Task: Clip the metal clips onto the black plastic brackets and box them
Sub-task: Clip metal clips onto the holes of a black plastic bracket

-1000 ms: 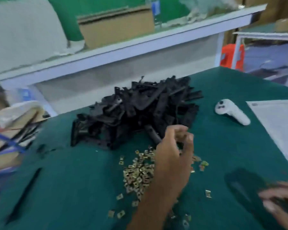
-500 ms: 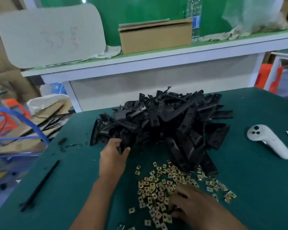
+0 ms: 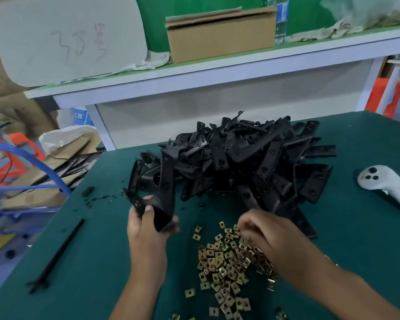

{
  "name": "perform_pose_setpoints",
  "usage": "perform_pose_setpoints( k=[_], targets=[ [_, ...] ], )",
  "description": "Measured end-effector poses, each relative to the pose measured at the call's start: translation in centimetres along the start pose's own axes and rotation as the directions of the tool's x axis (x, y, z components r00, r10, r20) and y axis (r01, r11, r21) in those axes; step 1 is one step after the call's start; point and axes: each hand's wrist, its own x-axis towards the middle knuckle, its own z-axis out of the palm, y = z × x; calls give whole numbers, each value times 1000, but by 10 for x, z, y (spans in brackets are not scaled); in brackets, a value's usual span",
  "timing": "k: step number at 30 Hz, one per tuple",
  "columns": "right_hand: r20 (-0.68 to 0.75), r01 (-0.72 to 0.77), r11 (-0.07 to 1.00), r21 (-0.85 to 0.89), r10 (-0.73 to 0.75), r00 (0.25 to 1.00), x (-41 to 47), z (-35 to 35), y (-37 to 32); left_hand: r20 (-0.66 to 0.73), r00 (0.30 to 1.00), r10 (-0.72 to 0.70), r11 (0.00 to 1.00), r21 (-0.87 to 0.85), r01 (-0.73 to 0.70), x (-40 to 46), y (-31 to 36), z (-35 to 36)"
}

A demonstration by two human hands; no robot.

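A big heap of black plastic brackets (image 3: 247,162) lies on the green table (image 3: 106,262). In front of it spreads a scatter of brass-coloured metal clips (image 3: 224,266). My left hand (image 3: 146,225) grips one black bracket (image 3: 164,188) by its lower end, lifted just off the heap's left edge. My right hand (image 3: 261,234) is over the far side of the clip pile with fingers curled down among the clips; whether it holds one is hidden by blur and the fingers.
A white handheld controller (image 3: 388,183) lies at the right. A long black plastic strip (image 3: 56,255) and small black scraps (image 3: 88,191) lie at the left. A cardboard box (image 3: 219,35) stands on the white shelf behind. Cartons and blue tubing crowd the floor at the left.
My left hand has taken hold of a bracket at the heap's left edge and pulled it toward me. My right hand has moved up from the near side of the clips to their far side.
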Motion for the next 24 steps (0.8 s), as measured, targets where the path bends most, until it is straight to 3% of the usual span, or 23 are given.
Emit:
perform_pose_setpoints(
  k=[5,8,11,14,17,24],
  targets=[
    [-172,-41,941,335,104,980,14,3,-3,162,980,-118,993,15,117,-16,-18,8],
    [-98,-156,758,633,279,955,15,9,0,249,957,-148,987,100,126,-20,-24,11],
    [30,-238,536,810,367,930,15,12,5,297,955,-27,967,251,-50,-25,-26,10],
    [134,-264,311,913,382,914,14,11,9,220,956,194,868,415,-272,-34,-27,12],
    [200,-268,145,952,366,909,13,8,13,164,925,343,831,406,-380,-39,-29,15],
    [196,-298,250,921,362,911,12,10,14,195,739,645,637,396,-661,-32,-30,9]
  ],
)
